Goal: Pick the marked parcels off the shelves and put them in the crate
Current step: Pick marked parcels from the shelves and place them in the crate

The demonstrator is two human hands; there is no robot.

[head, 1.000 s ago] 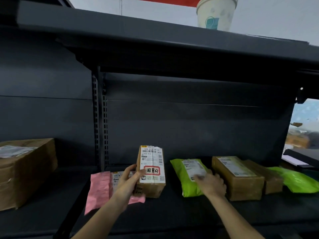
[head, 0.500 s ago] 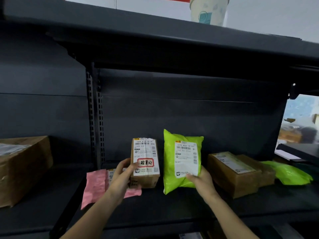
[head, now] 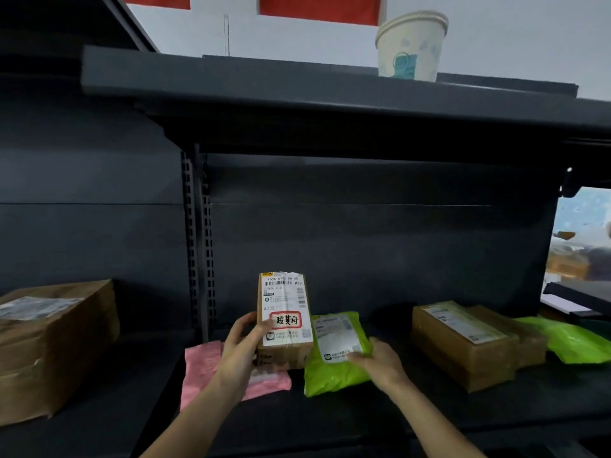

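The left hand [head: 243, 350] is wrapped around the left edge of a small cardboard parcel [head: 285, 320], thumb across the front, fingers closed on it, holding it upright with its bottom end low over the shelf. The white shipping label [head: 287, 310] on it faces out, and near its lower part sits a red-bordered sticker [head: 286, 320] with handwritten characters. Under and behind that hand lies a pink mailer bag [head: 201, 368], flat on the dark metal shelf [head: 347, 414].

The right hand [head: 380, 361] rests on the near right corner of a lime-green mailer bag [head: 334, 353]; whether its fingers grip the bag or only press it I cannot tell. The bag lies flat, label up, touching the right side of the upright parcel.

Further right, apart from the hand, 2 brown cardboard boxes [head: 463, 345] lie side by side and touching, the nearer one showing a label on top. Past them lies another green mailer bag [head: 575, 342]. Far left on the same level sits a large taped carton [head: 53, 342].

On the upper shelf [head: 297, 84] stands a paper cup [head: 411, 46], upright, with a teal print. The crate is not in view.
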